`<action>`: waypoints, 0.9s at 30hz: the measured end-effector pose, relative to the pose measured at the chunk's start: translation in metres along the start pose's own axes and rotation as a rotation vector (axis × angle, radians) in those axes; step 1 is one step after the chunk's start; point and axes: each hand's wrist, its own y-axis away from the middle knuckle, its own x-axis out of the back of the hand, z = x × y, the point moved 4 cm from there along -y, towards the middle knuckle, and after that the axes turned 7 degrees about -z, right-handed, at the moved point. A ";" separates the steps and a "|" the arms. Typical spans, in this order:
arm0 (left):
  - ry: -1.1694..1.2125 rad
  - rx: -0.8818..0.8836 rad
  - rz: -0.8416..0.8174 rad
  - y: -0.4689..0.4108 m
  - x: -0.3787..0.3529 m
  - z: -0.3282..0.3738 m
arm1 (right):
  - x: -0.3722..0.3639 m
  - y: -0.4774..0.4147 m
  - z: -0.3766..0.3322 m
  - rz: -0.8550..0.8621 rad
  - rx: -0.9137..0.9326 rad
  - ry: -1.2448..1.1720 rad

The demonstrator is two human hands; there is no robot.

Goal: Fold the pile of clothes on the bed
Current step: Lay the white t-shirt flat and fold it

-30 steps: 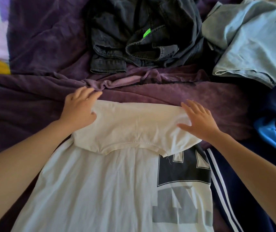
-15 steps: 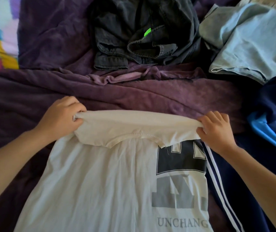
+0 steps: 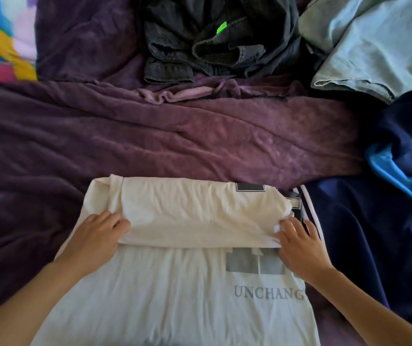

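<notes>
Left hand [image 3: 97,236] knuckles up, fingers curled, thumb side toward centre, gripping left end of the folded edge of the white t-shirt [image 3: 187,216]. Right hand [image 3: 299,245] also back up, fingers bent, tips pinching the right end of that edge. Both forearms bare, coming in from the lower corners and angled inward; wrists roughly straight, hands level and well apart.
</notes>
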 end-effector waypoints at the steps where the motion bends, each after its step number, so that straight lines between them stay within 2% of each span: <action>1: -0.022 0.010 -0.032 0.000 0.001 0.001 | 0.002 0.000 0.000 0.046 -0.004 -0.009; 4: -0.051 0.039 -0.130 -0.004 0.010 0.003 | 0.022 -0.004 0.003 0.177 -0.067 -0.082; 6: 0.005 0.135 -0.124 -0.013 0.024 0.002 | 0.036 -0.018 0.013 0.169 -0.248 -0.174; 7: 0.051 0.247 -0.102 -0.020 0.033 0.000 | 0.042 -0.027 0.019 0.129 -0.370 -0.266; 10: 0.157 0.752 -0.108 -0.041 0.035 -0.026 | 0.046 -0.047 0.038 -0.043 -0.697 -0.606; 13: 0.453 1.021 -0.199 -0.051 0.013 -0.052 | 0.032 -0.059 0.047 -0.189 -0.826 -0.823; 15: 0.655 1.088 -0.120 -0.059 0.008 -0.059 | 0.028 -0.066 0.047 -0.176 -0.833 -0.908; 18: 0.820 1.138 0.147 -0.071 0.012 -0.060 | 0.030 -0.073 0.046 -0.046 -0.856 -1.010; 21: 0.856 1.167 0.307 -0.069 0.017 -0.064 | 0.031 -0.071 0.051 0.068 -0.950 -1.054; 23: 0.869 1.161 0.392 -0.063 0.019 -0.074 | 0.033 -0.065 0.059 0.162 -1.052 -1.168; 25: 0.842 1.176 0.433 -0.055 0.022 -0.084 | 0.035 -0.057 0.069 0.268 -1.142 -1.247; 27: 0.826 1.194 0.439 -0.050 0.020 -0.090 | 0.037 -0.055 0.073 0.260 -1.142 -1.190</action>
